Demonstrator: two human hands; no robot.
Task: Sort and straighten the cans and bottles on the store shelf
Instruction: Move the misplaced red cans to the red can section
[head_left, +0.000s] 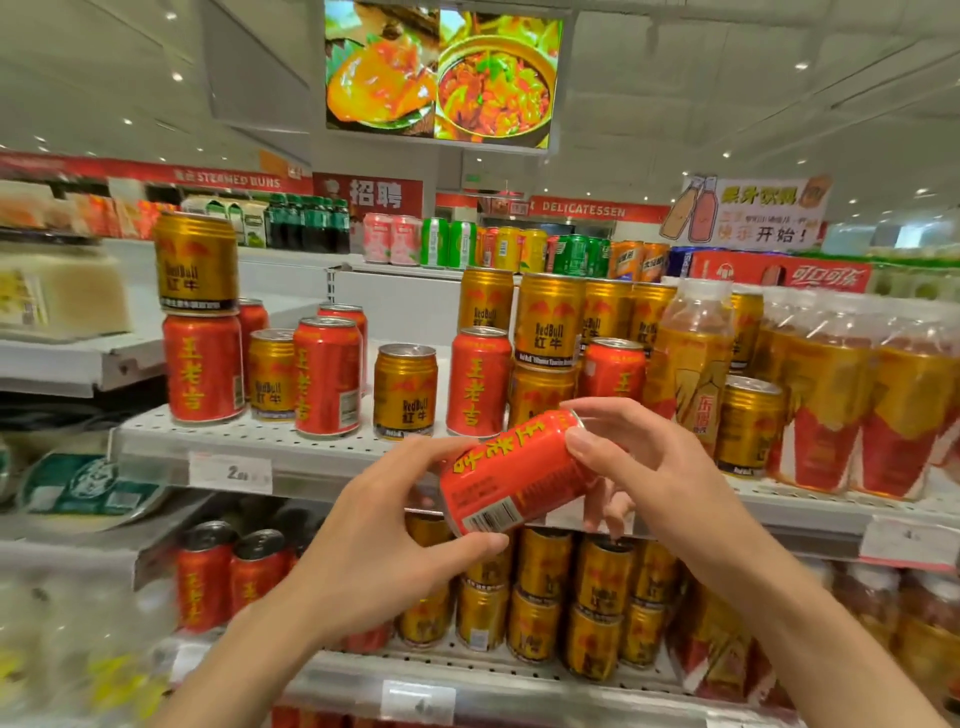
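two hands: left hand (363, 545) and right hand (644, 467) both grip red can (511, 475), tilted.
step: sorting; can off shelf (291, 441).
next: stand upright among red cans.

Open gap on the perforated shelf (270, 434) between gold can (405, 391) and red can (327, 376).

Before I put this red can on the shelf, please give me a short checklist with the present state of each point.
1. Grip: left hand and right hand both hold the red can: ok.
2. Can upright: tilted, nearly on its side: not ok.
3. Free spot on the white shelf beside the gold can: ok.
4. Shelf sorted: red and gold cans mixed: not ok.
5. Can undented: cannot tell.
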